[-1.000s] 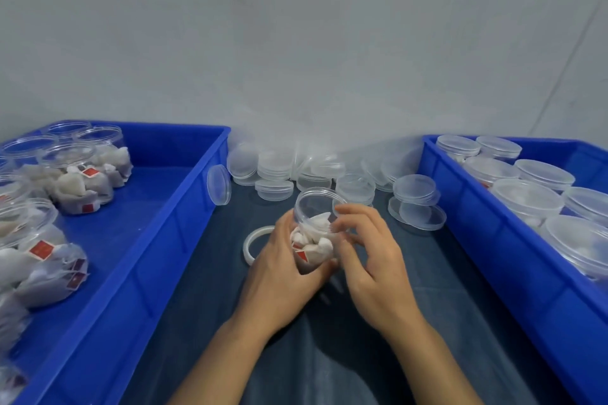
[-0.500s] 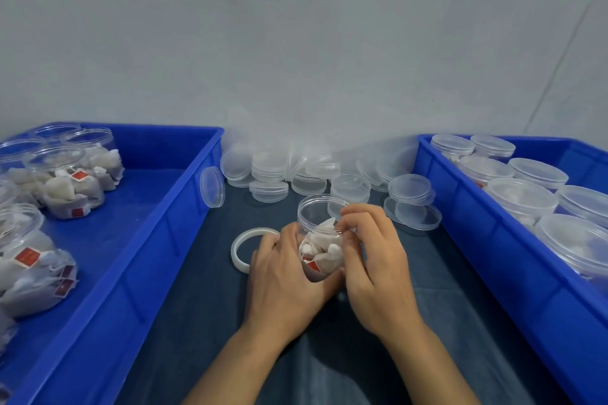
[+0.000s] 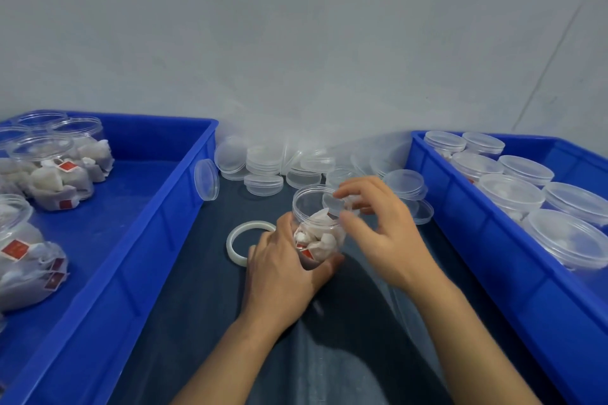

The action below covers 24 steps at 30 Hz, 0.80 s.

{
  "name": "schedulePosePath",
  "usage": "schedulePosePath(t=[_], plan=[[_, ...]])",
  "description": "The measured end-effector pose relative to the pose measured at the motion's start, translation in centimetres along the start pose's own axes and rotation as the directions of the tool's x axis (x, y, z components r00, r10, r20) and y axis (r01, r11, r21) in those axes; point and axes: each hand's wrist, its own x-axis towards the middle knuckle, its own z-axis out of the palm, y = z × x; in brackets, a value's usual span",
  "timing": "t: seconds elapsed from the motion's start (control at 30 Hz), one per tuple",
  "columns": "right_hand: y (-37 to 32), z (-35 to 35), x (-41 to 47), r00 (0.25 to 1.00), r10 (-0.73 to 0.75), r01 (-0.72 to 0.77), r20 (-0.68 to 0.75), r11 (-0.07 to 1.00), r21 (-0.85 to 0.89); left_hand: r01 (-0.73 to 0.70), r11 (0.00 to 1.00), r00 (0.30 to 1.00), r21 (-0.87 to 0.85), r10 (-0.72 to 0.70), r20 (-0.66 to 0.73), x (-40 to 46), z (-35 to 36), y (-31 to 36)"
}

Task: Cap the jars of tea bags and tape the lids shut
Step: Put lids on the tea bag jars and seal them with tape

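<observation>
My left hand (image 3: pixel 279 270) grips a clear, uncapped jar of tea bags (image 3: pixel 317 227) from its left side on the dark cloth. My right hand (image 3: pixel 381 227) is beside the jar's right rim with fingers spread, thumb near the jar wall, holding nothing. A roll of clear tape (image 3: pixel 245 240) lies flat just left of the jar. Loose clear lids (image 3: pixel 263 161) are heaped against the wall behind it, one pair of lids (image 3: pixel 406 182) lying just beyond my right fingers.
A blue bin (image 3: pixel 154 217) on the left holds open jars of tea bags (image 3: pixel 52 174). A blue bin (image 3: pixel 460 227) on the right holds capped jars (image 3: pixel 510 194). One lid (image 3: pixel 206 179) leans on the left bin's wall. A grey wall stands behind.
My right hand has let go of the jar's side and lifted toward the rim and the lids behind, fingers opening. My left hand keeps its hold on the jar.
</observation>
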Motion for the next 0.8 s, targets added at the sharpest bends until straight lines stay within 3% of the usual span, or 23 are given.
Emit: schedulePosePath(t=[0.13,0.2,0.27,0.33,0.43,0.67,0.8], plan=[[1.6,-0.3,2.8,0.974,0.141,-0.13,-0.176,0.989,0.071,0.008,1.0,1.0,0.0,-0.008,-0.025,-0.1,0.0,0.2],[3.8,0.0,4.5,0.957,0.224,-0.243,-0.184,0.966,-0.085,0.001,1.0,1.0,0.012,-0.001,-0.024,0.0,0.0,0.4],[5.8,0.3,5.7,0.95,0.3,-0.313,-0.092,0.898,-0.309,0.006,1.0,1.0,0.017,-0.006,-0.019,0.0,0.0,0.5],[7.2,0.8,6.6,0.951,0.309,-0.261,0.017,0.831,-0.492,0.004,1.0,1.0,0.004,-0.004,-0.024,-0.1,0.0,0.4],[8.3,1.4,7.4,0.939,0.326,-0.189,0.106,0.75,-0.634,0.0,1.0,1.0,-0.002,0.0,-0.023,0.0,0.1,0.4],[9.4,1.8,8.3,0.925,0.371,-0.219,0.08,0.695,-0.685,0.0,1.0,1.0,0.002,0.0,-0.019,0.0,0.0,0.6],[9.7,2.0,8.4,0.932,0.34,-0.152,0.129,0.686,-0.712,0.003,1.0,1.0,0.003,-0.003,-0.021,0.0,0.1,0.4]])
